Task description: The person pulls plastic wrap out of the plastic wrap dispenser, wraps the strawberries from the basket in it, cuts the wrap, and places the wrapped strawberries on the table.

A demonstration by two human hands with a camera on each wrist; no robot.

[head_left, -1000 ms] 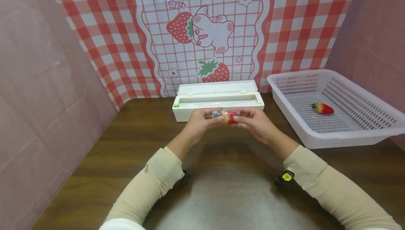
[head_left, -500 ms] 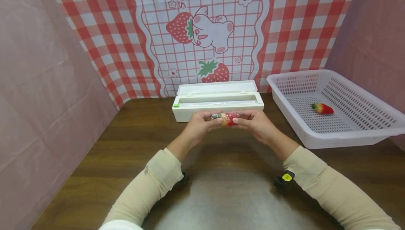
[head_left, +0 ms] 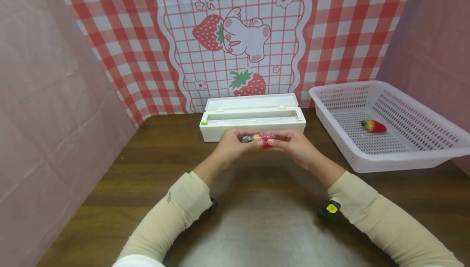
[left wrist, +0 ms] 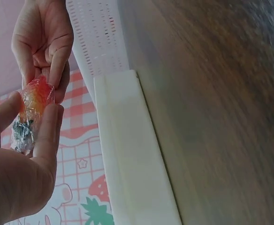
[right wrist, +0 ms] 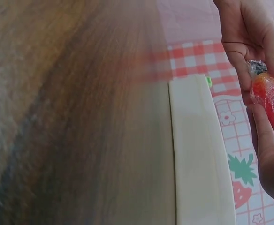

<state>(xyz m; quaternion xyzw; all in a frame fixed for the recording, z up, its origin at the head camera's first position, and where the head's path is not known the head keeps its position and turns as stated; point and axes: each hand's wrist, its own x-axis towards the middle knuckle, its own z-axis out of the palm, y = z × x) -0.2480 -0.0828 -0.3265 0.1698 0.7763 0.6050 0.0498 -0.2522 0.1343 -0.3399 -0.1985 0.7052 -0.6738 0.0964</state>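
Note:
A strawberry (head_left: 265,140) wrapped in clear plastic film is held up between both hands, above the table and in front of a white box. My left hand (head_left: 232,144) pinches its green leafy end between thumb and fingers. The red tip is gripped by my right hand (head_left: 296,148), thumb on the near side. In the left wrist view the crinkled film shines around the whole strawberry (left wrist: 33,110). From the right wrist the same wrapped strawberry (right wrist: 267,93) shows at the right edge, fingers of both hands around it.
Behind the hands stands the white cling film box (head_left: 253,131), its lid (head_left: 253,102) raised, a film roll inside. To the right, a white perforated basket (head_left: 371,159) holds an unwrapped strawberry (head_left: 374,126). A strawberry-print checked cloth (head_left: 136,34) hangs at the back.
Both hands have stayed on the wrapped strawberry, shifting their fingers a little and turning it slightly. It sits marginally lower and further left than before. The box and basket have not moved.

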